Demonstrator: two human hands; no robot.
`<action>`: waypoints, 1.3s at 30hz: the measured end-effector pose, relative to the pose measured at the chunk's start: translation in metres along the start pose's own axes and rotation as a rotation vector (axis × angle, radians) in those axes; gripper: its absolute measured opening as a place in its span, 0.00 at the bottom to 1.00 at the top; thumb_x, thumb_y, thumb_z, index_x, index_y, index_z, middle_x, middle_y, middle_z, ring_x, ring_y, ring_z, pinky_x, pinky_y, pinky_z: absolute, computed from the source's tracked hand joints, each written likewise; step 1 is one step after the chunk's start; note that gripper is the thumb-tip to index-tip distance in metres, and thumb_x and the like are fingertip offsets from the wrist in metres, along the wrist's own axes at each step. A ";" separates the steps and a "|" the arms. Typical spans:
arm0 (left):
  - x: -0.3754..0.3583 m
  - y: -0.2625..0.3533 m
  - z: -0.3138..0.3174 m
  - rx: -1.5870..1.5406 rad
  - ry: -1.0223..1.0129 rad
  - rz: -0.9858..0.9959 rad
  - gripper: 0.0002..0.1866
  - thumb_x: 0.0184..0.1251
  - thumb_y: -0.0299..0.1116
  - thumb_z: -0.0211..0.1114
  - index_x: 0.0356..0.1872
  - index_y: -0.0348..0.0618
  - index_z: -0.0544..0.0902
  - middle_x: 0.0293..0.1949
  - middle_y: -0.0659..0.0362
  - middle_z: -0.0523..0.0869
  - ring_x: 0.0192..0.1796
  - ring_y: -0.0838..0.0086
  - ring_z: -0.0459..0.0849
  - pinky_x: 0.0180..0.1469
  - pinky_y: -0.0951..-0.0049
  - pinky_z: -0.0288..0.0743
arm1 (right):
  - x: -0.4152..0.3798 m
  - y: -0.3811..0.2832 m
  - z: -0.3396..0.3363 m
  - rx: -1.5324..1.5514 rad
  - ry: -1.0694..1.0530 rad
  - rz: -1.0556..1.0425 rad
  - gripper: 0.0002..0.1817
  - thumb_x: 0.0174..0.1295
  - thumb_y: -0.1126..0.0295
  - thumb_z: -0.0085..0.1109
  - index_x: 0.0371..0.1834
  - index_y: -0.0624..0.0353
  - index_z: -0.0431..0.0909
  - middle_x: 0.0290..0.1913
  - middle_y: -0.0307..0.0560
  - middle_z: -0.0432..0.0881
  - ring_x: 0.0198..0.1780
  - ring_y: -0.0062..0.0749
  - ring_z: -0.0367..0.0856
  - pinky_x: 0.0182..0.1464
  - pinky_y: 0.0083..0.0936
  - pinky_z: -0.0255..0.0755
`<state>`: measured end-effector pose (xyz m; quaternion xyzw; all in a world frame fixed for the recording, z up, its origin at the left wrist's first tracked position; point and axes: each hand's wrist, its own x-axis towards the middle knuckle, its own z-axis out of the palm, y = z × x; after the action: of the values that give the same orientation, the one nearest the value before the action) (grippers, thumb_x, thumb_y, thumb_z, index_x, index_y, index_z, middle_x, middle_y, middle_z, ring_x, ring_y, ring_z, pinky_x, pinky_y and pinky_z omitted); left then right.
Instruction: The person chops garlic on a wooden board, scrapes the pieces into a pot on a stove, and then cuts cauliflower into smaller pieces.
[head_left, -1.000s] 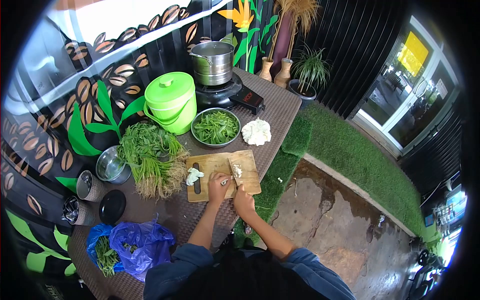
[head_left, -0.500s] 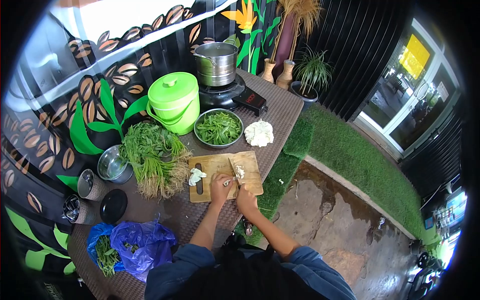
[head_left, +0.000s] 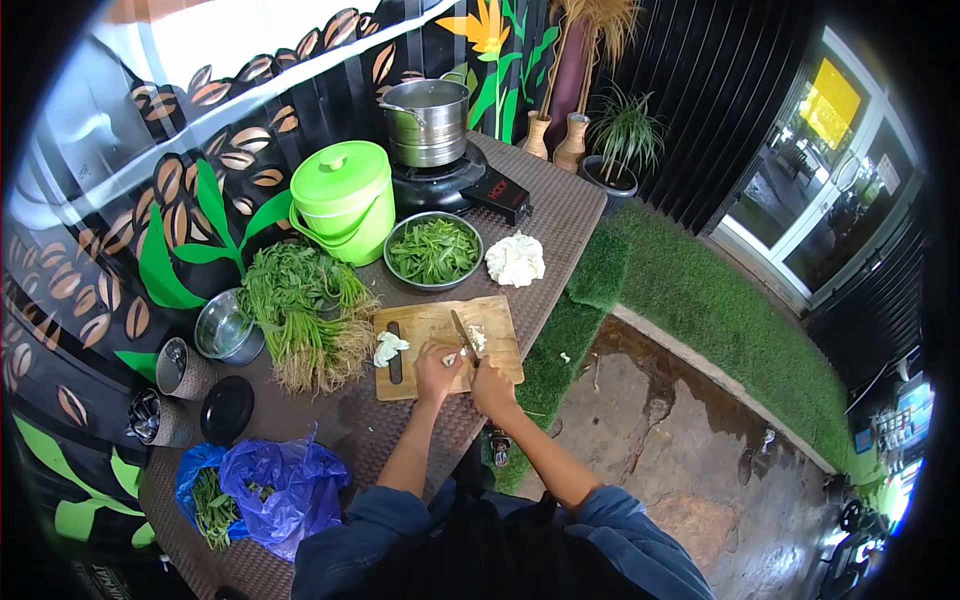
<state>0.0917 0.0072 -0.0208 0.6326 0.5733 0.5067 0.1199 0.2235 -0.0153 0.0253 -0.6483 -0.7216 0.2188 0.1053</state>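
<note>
The right hand (head_left: 493,388) was clamped on the knife (head_left: 461,328); the left hand (head_left: 436,371), fingers together, apparently pinned a white piece (head_left: 450,360) beside the blade. Chopped bits (head_left: 477,337) lay beyond the right hand on the cutting board (head_left: 425,325). Curled fingertips best suited such slicing.

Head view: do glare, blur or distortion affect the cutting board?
Head view: the cutting board is fairly evenly lit, the knife readable; head view: glare shines off the floor at lower right; head view: the wall at left bends, corners go black.
</note>
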 end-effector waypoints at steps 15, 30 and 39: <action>-0.005 0.006 -0.010 0.028 -0.004 0.117 0.07 0.49 0.24 0.68 0.32 0.39 0.87 0.35 0.54 0.86 0.44 0.60 0.81 0.47 0.64 0.76 | -0.013 0.003 0.015 0.030 0.047 0.011 0.18 0.66 0.62 0.49 0.47 0.68 0.64 0.29 0.67 0.82 0.35 0.61 0.84 0.36 0.48 0.79; -0.009 0.006 -0.009 0.035 0.015 0.077 0.06 0.52 0.23 0.67 0.32 0.38 0.87 0.35 0.55 0.87 0.42 0.61 0.80 0.46 0.65 0.76 | 0.003 -0.001 0.021 -0.103 0.132 -0.058 0.13 0.62 0.69 0.50 0.45 0.67 0.66 0.31 0.63 0.83 0.35 0.54 0.85 0.38 0.43 0.80; -0.006 0.007 -0.007 0.039 0.031 0.078 0.07 0.52 0.23 0.67 0.33 0.38 0.87 0.35 0.55 0.87 0.41 0.61 0.80 0.44 0.65 0.76 | 0.002 -0.006 0.028 -0.193 0.166 -0.040 0.14 0.63 0.69 0.50 0.46 0.68 0.65 0.31 0.64 0.83 0.36 0.52 0.86 0.36 0.42 0.81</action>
<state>0.0912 -0.0035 -0.0159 0.6487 0.5598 0.5095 0.0788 0.2054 -0.0190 0.0035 -0.6566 -0.7410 0.0919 0.1060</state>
